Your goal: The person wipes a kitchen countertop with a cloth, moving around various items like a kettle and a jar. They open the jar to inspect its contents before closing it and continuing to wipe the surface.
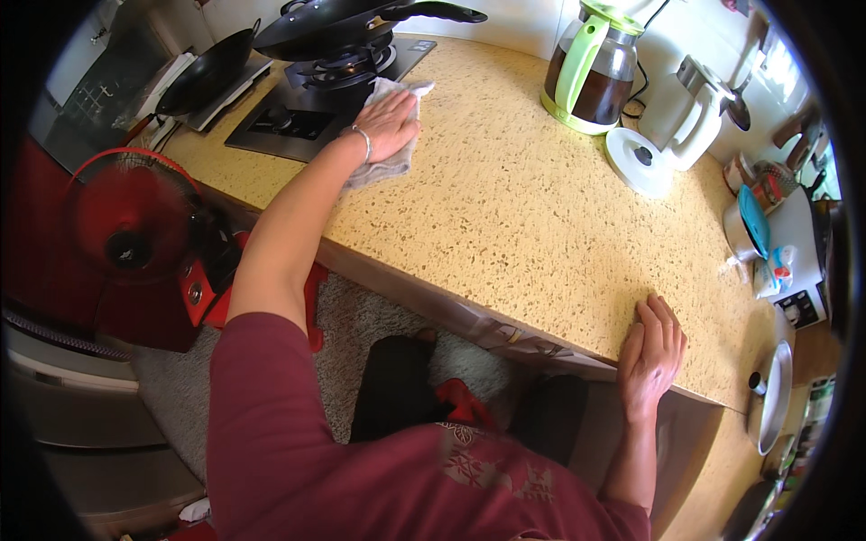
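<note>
My left hand [389, 128], with a bracelet at the wrist, presses flat on a pale cleaning cloth [396, 164] at the right edge of the black gas hob [298, 138]. Part of the cloth lies on the speckled yellow countertop [500, 203]. On the hob's burner stands a black wok [318, 34], its handle pointing right. My right hand [655, 348] rests on the counter's front edge at the right, fingers slightly bent, holding nothing.
A green-handled glass kettle [588, 81] with dark liquid, a white jug [690, 125] and a white lid [638, 162] stand at the back right. Jars, a steel pot [741, 230] and a pan lid [775, 399] line the right side. Another wok [206, 74] is left of the hob.
</note>
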Demonstrator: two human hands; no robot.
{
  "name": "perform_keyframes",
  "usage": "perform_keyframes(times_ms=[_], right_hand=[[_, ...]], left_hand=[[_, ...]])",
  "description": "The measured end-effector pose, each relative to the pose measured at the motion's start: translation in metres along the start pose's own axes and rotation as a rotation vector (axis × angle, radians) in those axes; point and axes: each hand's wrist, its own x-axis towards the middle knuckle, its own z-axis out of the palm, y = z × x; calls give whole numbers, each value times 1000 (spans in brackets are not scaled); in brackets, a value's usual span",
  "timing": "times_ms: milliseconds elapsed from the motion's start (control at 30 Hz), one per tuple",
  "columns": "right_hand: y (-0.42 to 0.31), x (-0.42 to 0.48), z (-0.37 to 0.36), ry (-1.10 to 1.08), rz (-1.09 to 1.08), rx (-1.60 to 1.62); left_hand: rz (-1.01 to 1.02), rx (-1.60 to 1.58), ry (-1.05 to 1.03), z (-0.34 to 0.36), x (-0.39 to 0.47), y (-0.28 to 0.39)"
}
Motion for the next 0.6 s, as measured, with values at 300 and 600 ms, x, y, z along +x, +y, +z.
perform_keyframes(times_ms=[300,600], right_hand=[[-1,3,0,9,-12,-7],[1,-2,-1,90,3,35]], left_hand=[[-82,-40,20,11,57,-6],[-68,-37,-26,0,-5,45]])
